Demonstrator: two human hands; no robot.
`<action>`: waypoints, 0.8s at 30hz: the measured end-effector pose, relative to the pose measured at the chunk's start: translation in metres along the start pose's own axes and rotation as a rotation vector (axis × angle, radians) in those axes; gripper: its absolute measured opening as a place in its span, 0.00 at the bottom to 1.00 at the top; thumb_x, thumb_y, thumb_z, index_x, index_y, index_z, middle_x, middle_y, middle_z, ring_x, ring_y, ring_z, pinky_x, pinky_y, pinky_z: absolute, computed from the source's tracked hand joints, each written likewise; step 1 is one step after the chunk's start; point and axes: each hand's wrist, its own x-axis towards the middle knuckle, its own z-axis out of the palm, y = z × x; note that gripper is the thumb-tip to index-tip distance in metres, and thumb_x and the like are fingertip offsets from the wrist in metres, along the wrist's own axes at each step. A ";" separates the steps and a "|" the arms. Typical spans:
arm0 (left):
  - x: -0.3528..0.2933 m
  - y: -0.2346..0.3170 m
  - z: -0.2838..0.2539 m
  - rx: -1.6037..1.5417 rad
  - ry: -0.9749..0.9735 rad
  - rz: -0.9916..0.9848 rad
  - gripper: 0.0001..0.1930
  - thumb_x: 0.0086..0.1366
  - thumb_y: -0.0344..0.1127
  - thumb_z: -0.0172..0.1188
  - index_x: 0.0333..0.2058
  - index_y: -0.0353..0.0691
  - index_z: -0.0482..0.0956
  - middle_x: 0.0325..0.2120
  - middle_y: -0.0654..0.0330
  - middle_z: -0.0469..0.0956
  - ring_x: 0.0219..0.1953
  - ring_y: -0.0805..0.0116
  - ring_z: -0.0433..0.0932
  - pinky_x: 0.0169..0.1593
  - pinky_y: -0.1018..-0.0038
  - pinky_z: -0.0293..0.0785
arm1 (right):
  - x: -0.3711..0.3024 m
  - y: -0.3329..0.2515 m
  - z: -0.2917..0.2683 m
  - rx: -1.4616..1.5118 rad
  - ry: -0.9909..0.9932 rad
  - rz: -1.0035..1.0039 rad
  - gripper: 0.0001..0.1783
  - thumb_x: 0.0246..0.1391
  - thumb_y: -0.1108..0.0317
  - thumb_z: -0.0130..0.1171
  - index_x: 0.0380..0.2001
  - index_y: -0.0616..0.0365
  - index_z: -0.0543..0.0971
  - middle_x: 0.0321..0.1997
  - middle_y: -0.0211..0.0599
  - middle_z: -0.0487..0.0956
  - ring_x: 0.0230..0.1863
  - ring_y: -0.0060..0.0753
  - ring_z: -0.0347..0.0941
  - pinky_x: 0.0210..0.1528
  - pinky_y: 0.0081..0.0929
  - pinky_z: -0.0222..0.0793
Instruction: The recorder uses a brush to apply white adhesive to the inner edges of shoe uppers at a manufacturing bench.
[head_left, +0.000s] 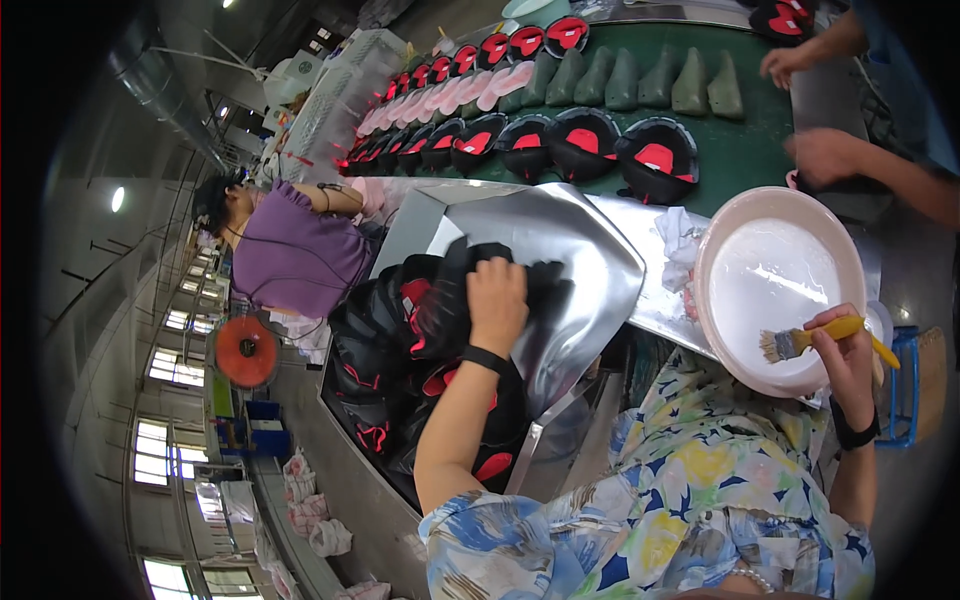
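Note:
My left hand point(497, 305) is closed on a black shoe upper point(452, 305) with red lining, smeared by motion. It is over a heap of similar black and red uppers point(370, 375) in a metal-lined bin point(590, 250). My right hand point(850, 365) grips a paintbrush point(798, 342) with a yellow handle. The brush's pale bristles are above the near rim of a pale pink basin point(708, 300), which holds a white liquid point(770, 270).
Across the green conveyor belt point(745, 150) run rows of uppers point(580, 140), pink insoles point(470, 92) and dark green shoe lasts point(655, 80). A co-worker's hands point(830, 157) are at far right. Another person in purple point(300, 250) is at left. A white cloth point(680, 235) lies beside the basin.

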 end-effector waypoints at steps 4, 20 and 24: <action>-0.015 0.059 0.015 0.120 -0.144 0.124 0.23 0.57 0.32 0.59 0.52 0.35 0.76 0.39 0.58 0.72 0.46 0.58 0.70 0.47 0.62 0.72 | -0.005 0.001 -0.006 -0.002 -0.002 -0.025 0.06 0.62 0.75 0.58 0.42 0.62 0.74 0.42 0.34 0.78 0.46 0.24 0.75 0.52 0.22 0.70; -0.122 -0.025 -0.098 -0.679 -0.446 0.249 0.43 0.42 0.21 0.52 0.64 0.44 0.70 0.69 0.42 0.58 0.68 0.38 0.61 0.69 0.51 0.58 | 0.010 0.020 -0.010 0.015 -0.038 -0.002 0.07 0.63 0.73 0.59 0.42 0.61 0.74 0.40 0.32 0.77 0.44 0.22 0.75 0.50 0.21 0.69; -0.131 -0.004 -0.085 -0.335 -0.603 0.423 0.44 0.45 0.25 0.63 0.66 0.58 0.69 0.72 0.43 0.50 0.72 0.33 0.50 0.72 0.50 0.54 | 0.021 0.006 -0.006 -0.161 -0.057 -0.100 0.07 0.60 0.70 0.62 0.34 0.64 0.79 0.35 0.35 0.79 0.36 0.24 0.76 0.43 0.23 0.72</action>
